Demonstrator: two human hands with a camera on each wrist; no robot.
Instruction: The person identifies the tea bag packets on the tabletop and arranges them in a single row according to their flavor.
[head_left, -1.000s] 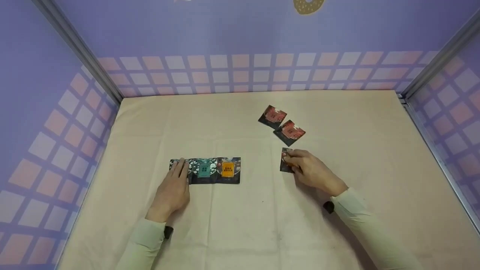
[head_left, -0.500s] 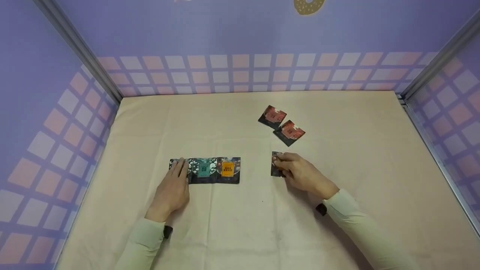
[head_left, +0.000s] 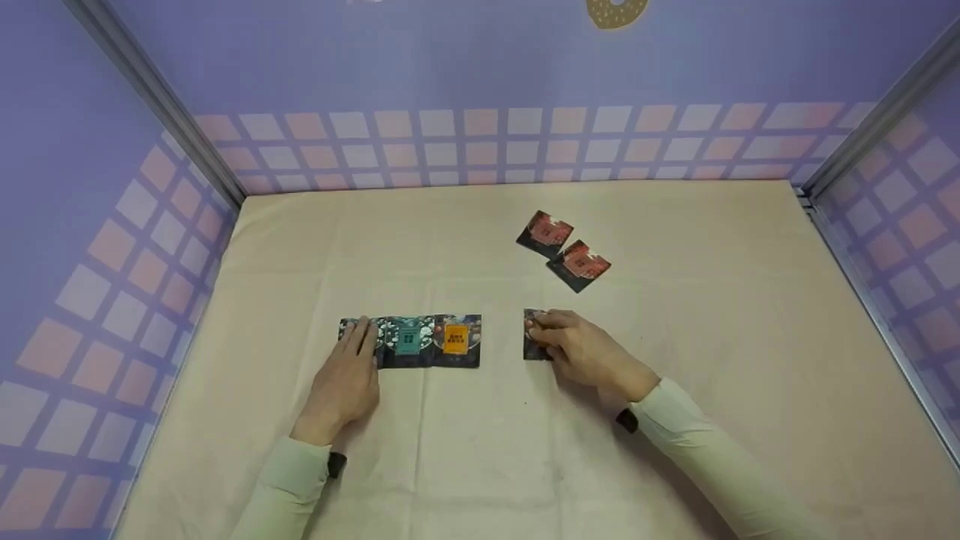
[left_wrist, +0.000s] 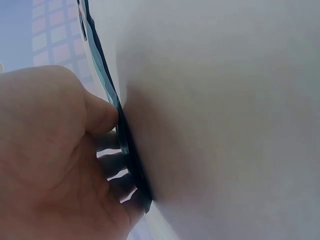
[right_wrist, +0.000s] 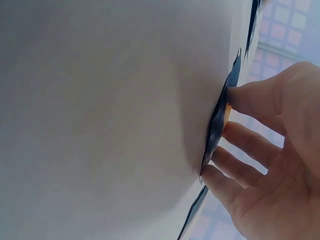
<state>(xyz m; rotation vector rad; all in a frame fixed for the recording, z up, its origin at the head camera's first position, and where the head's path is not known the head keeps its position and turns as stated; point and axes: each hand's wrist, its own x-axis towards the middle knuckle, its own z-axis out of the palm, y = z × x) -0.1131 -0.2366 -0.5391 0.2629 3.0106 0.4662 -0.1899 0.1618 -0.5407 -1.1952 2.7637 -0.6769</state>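
In the head view, three flat dark sachets lie edge to edge in a row. My left hand rests with straight fingers on the leftmost one, mostly covering it. Beside it are the teal-labelled sachet and the orange-labelled sachet. To the right, across a gap, my right hand holds another dark sachet between thumb and fingers, low over the cloth. A bit of orange shows on this sachet in the right wrist view. The left wrist view has thumb and fingertips against a sachet.
Two red-labelled sachets lie askew farther back, their corners close together. A cream cloth with creases covers the table. Purple walls with a pink and white check stand at the back and both sides.
My right hand has slid leftward and slightly nearer with its sachet, narrowing the gap to the row. The left hand and the other sachets have stayed in place.
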